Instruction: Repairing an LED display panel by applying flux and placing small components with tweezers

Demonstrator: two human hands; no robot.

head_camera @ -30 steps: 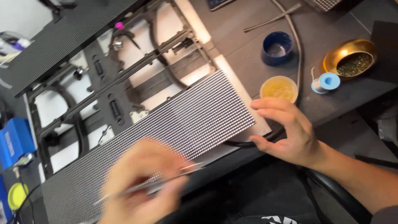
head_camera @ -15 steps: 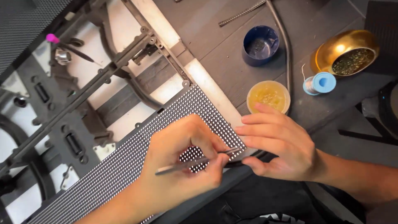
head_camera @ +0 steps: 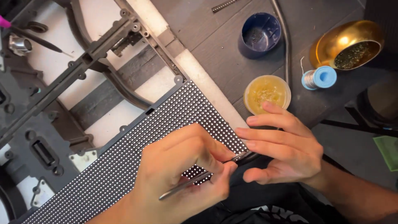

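My left hand (head_camera: 182, 170) grips thin metal tweezers (head_camera: 195, 180), their tips lying at the near right corner of a dotted LED matrix panel (head_camera: 137, 161). The panel sits on a dark metal frame (head_camera: 83, 62) over a white surface. My right hand (head_camera: 286, 145) rests by that same corner, fingers stretched flat and touching the panel's edge next to the tweezer tips. It holds nothing that I can see.
Behind my right hand stand a small yellow flux pot (head_camera: 266, 93), a dark blue cup (head_camera: 259, 34), a blue solder spool (head_camera: 319, 77) and a gold bowl (head_camera: 346, 43) of dark grit. A grey cable (head_camera: 285, 45) runs past them. A pink-handled tool (head_camera: 25, 33) lies far left.
The view has closed in on the panel's corner. My left hand carried the tweezers right to that corner, and my right hand moved in beside it, fingers now flat at the edge.
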